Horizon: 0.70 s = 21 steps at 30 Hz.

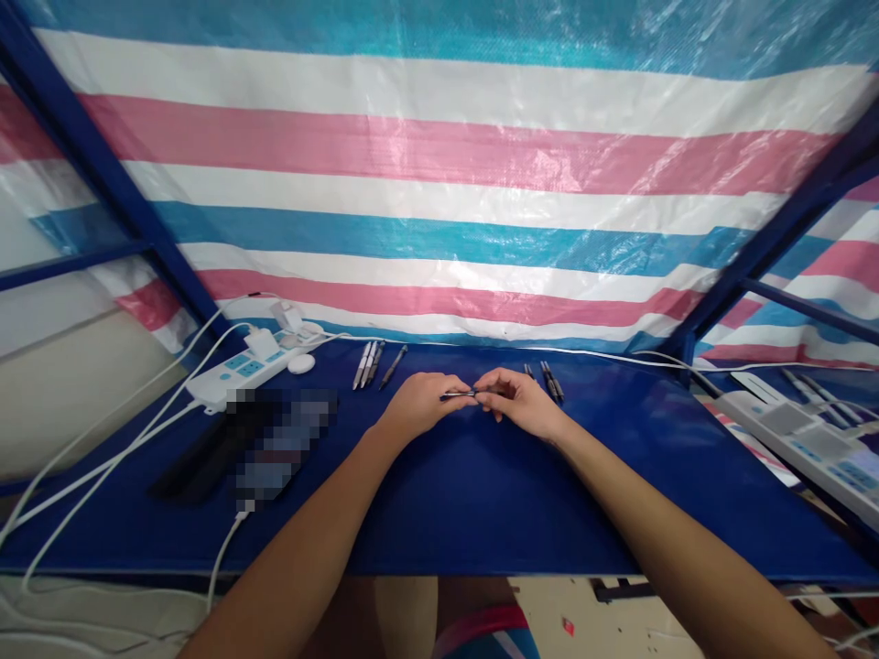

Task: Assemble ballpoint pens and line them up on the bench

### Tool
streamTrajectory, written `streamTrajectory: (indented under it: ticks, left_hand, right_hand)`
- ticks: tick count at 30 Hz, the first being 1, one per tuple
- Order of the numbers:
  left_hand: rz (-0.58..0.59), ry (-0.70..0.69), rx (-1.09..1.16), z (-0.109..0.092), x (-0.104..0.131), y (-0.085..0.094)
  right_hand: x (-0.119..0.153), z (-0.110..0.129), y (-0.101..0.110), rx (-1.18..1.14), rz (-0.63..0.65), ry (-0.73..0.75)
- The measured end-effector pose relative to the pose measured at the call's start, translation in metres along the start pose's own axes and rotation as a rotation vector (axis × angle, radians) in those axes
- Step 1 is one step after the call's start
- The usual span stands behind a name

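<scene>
Over the middle of the blue table, my left hand (424, 403) and my right hand (516, 401) meet fingertip to fingertip around a thin dark pen (457, 395). The left fingers pinch its left part, and the right fingers close on its other end, which they partly hide. Beyond my left hand lie several pens (369, 363) side by side, with a dark pen (394, 367) apart on their right. A few dark pens (551, 382) lie just behind my right hand.
A white power strip (237, 373) with plugs and cables stands at the left, beside a round white object (301, 364) and a blurred phone-like object (285, 453) on a cable. Another power strip (817, 448) is at the right. A striped sheet (439, 165) hangs behind the blue table (494, 513).
</scene>
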<state>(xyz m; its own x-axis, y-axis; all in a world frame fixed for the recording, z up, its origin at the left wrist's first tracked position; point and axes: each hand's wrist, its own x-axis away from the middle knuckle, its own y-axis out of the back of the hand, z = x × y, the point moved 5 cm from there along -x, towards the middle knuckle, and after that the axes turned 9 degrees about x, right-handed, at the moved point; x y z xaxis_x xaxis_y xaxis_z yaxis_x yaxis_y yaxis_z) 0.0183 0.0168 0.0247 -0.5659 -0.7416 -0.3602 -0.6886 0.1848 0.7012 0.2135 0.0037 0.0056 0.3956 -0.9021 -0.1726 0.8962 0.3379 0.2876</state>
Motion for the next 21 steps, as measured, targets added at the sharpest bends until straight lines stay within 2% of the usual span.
streamTrajectory:
  ticks: [3, 7, 13, 19, 21]
  left_hand:
    - [-0.008, 0.013, -0.010, 0.000, 0.000, 0.001]
    - [-0.022, 0.014, 0.037, -0.004, 0.000, 0.001]
    - [-0.016, 0.065, 0.047, -0.005, 0.000, 0.002]
    - [-0.014, 0.091, 0.132, -0.002, 0.001, 0.002]
    - [0.000, 0.093, 0.103, -0.001, 0.000, 0.002]
  right_hand:
    - [0.001, 0.000, 0.000, -0.039, -0.030, -0.018]
    - [0.003, -0.003, -0.002, -0.056, 0.022, -0.120]
    - [0.002, 0.010, 0.002, -0.052, -0.025, 0.024]
    - [0.005, 0.005, -0.002, -0.039, 0.041, -0.092]
    - [0.005, 0.006, -0.001, -0.014, 0.047, -0.071]
